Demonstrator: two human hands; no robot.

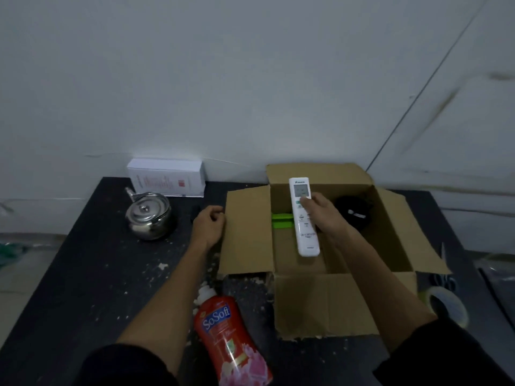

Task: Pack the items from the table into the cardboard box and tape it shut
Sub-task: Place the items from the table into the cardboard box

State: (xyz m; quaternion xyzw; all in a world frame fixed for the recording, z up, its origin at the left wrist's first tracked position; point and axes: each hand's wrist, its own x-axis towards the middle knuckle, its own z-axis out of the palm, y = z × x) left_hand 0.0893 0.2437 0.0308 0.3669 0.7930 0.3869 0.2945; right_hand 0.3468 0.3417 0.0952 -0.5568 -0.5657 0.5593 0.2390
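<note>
An open cardboard box [326, 305] stands on the dark table [83, 274] with its flaps spread. My right hand [324, 215] holds a white remote control [303, 218] over the box's inside, thumb on its buttons. A green object [282, 220] and a round black object [354, 214] lie inside the box. My left hand [209, 225] grips the edge of the left flap [246, 232]. A red SoSoft bottle [228, 338] lies on the table in front, between my arms. A steel kettle [149, 215] and a white carton [167, 181] stand at the back left.
A roll of clear tape [446, 305] sits at the box's right front corner, with scissors [446, 280] just behind it. White crumbs litter the table around the box. The wall runs right behind the table.
</note>
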